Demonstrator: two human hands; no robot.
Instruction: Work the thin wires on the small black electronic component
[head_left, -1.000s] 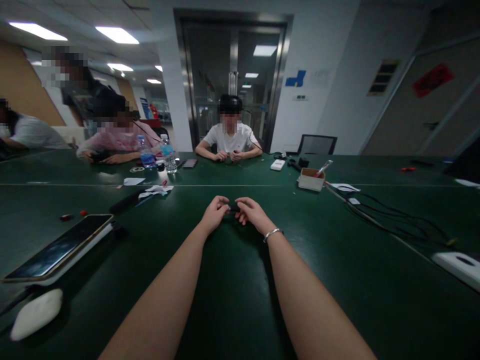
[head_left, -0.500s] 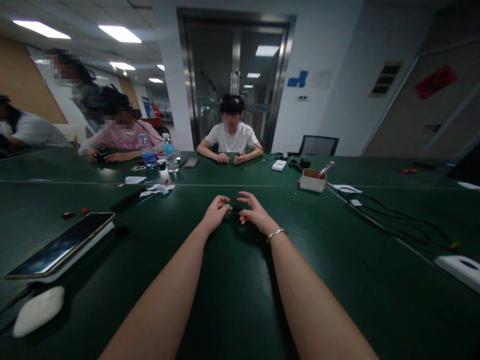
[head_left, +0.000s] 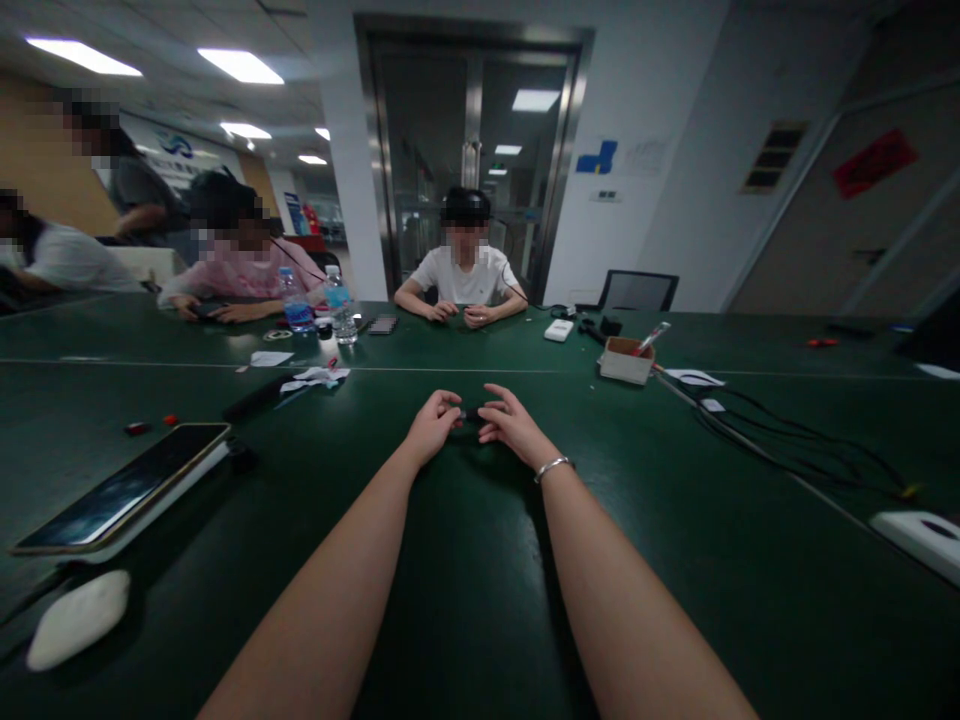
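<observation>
Over the middle of the green table [head_left: 480,540], a small dark object [head_left: 472,415] lies between my two hands. My left hand [head_left: 435,425] has its thumb and fingers closed on the left end of it, where a lighter tip shows. My right hand [head_left: 511,425], with a silver bracelet at the wrist, has thumb and fingertips on the object's right end, its index finger raised. What the object is, I cannot make out.
A phone [head_left: 124,490] on a white block and a white mouse-like item [head_left: 79,620] are at left. Bottles [head_left: 340,310], papers [head_left: 311,379] and a small box [head_left: 626,362] stand farther back. Black cables [head_left: 802,440] run at right. A person [head_left: 461,270] sits opposite.
My right hand's fingers have closed in a little on the dark object. My left hand has hardly moved. The standing person at the back left has shifted left.
</observation>
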